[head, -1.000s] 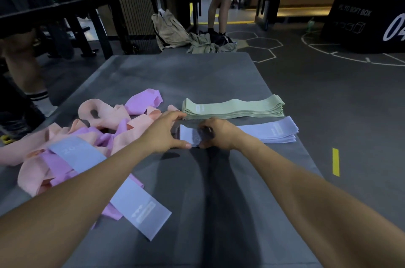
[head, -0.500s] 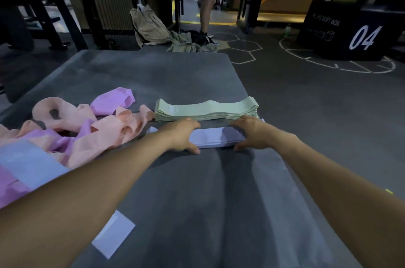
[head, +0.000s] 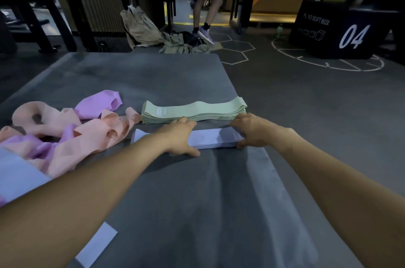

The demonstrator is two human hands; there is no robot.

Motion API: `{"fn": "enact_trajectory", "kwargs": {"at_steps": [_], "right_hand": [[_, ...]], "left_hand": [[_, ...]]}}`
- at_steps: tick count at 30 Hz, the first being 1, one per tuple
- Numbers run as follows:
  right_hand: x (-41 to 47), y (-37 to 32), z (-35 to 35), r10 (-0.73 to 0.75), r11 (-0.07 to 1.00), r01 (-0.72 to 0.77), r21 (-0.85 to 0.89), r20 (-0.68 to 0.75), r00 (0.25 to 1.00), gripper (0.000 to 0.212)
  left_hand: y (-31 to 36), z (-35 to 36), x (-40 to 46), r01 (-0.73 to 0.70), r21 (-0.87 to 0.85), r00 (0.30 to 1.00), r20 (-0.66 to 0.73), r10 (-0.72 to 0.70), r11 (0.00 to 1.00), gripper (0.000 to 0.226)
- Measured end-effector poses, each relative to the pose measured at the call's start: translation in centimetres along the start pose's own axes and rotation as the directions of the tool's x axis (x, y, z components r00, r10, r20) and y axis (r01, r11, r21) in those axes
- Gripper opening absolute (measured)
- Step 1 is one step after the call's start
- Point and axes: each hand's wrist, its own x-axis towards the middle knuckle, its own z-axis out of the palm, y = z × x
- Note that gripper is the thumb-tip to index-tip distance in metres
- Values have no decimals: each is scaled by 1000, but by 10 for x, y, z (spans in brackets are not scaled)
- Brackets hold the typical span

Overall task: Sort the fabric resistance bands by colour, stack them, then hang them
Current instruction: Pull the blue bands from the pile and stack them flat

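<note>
The stack of pale blue bands [head: 210, 139] lies flat on the grey mat [head: 153, 79], its long axis running left to right, just in front of the green stack [head: 192, 111], which lies parallel to it and has a wavy top band. The left hand [head: 178, 137] rests on the blue stack's middle with the fingers laid over the top and the thumb on the mat at the near edge; the right hand [head: 249, 130] cups the stack's right end, fingers curved over it and thumb at the near corner. The left forearm hides part of the stack's left portion, so only a pale corner shows there. To the left sits a loose heap of peach bands [head: 92, 134] tangled with lilac bands [head: 98, 103]. Another pale blue band [head: 98, 243] lies nearer, crossed by the left arm and cut off at the frame's left edge. Beyond the mat are crumpled khaki clothes [head: 142, 26], a person's legs [head: 206, 4] and a black soft box [head: 335, 31] marked 04
</note>
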Motion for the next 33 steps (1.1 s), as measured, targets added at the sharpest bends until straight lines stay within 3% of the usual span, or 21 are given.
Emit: {"fn": "enact_trajectory", "kwargs": {"at_steps": [6,12,17,20,24,28,33], "right_hand": [[-6,4,9,22,1000,-22,11,10,1000,58],[-7,-10,4,3,997,-11,-80,-99,995,63],[-7,-67,-6,-19,993,41,115,-192,981,55],[-7,-113,-6,-65,973,100,208,-168,984,46],[-17,-174,-8,-87,930,129,344,-134,987,58],[-30,-227,-5,-134,902,183,390,-150,980,44],[-45,-271,11,-146,881,162,444,-70,987,30]], "left_hand": [[8,3,8,-33,3,998,56,33,999,54],[10,3,-3,-21,-45,1000,-19,20,999,67],[-8,-4,-39,21,-196,983,-176,-56,980,53],[-27,-5,-73,78,-178,967,-227,-118,981,47],[-57,0,-123,132,-199,951,-250,-181,971,44],[-81,8,-168,161,-258,930,-283,-234,953,33],[-101,29,-209,216,-307,876,-357,-323,927,37]]}}
